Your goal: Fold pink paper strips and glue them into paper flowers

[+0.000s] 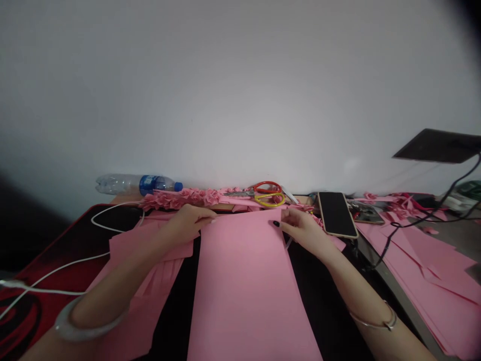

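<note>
I watched left hand (190,216) and right hand (300,228) pinch far corners of pink paper sheet (244,281). Fingers narrow, gripping top edge. Sheet's long axis ran from hands back toward body, flat on tabletop (323,301). Both hands equally near.

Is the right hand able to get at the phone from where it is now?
Probably yes. The right hand rests at the far edge of the pink sheet, and the phone lies face up just to its right. Nothing shows between them, and nothing lies on the phone.
</note>
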The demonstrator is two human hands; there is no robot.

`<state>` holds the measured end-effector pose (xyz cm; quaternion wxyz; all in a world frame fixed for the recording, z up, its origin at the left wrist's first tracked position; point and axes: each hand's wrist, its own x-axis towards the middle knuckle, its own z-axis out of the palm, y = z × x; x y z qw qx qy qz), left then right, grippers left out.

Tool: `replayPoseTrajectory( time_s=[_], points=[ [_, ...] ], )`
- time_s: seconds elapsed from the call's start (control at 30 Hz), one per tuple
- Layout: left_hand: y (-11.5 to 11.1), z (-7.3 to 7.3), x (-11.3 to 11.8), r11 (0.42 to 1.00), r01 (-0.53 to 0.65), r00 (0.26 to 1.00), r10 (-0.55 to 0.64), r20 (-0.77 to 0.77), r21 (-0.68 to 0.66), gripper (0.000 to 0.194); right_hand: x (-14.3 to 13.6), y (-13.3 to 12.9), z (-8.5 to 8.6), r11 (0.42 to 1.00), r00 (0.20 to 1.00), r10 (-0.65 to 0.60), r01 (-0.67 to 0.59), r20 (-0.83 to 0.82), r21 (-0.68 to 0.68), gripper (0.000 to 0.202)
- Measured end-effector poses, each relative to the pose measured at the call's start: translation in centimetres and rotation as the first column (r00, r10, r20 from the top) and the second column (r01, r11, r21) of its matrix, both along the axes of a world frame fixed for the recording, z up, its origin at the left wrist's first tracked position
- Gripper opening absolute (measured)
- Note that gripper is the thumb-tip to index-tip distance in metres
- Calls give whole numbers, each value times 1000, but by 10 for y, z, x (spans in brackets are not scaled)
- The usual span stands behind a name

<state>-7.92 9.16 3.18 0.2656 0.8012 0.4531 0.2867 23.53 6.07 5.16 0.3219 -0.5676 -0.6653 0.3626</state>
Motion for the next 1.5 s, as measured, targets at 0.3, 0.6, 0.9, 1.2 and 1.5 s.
replayPoseTrajectory(
  time_s=[0.3, 0.6, 0.9, 1.2, 1.5],
  points=[
    [-2, 0, 10, 990, 134, 988, -131, -86, 37, 28, -27, 15, -6, 806, 689, 48, -454, 723, 380, 27],
    [-15, -24, 24, 977, 136, 977, -106, -183, 164, 45, -37, 3, -29, 809, 612, 63, -493, 788, 318, 41],
    [-29, -63, 48, 902, 100, 873, 124, -471, 421, 60, -43, -2, -51, 784, 547, -81, -482, 833, 392, 48],
    [-31, -65, 50, 887, 135, 760, 193, -621, 441, 63, -41, -8, -45, 801, 627, -91, -416, 774, 431, 49],
    [-32, -64, 51, 900, 146, 746, 174, -643, 412, 66, 29, -33, -21, 910, 462, -374, 18, 804, 413, 43]
  ],
)
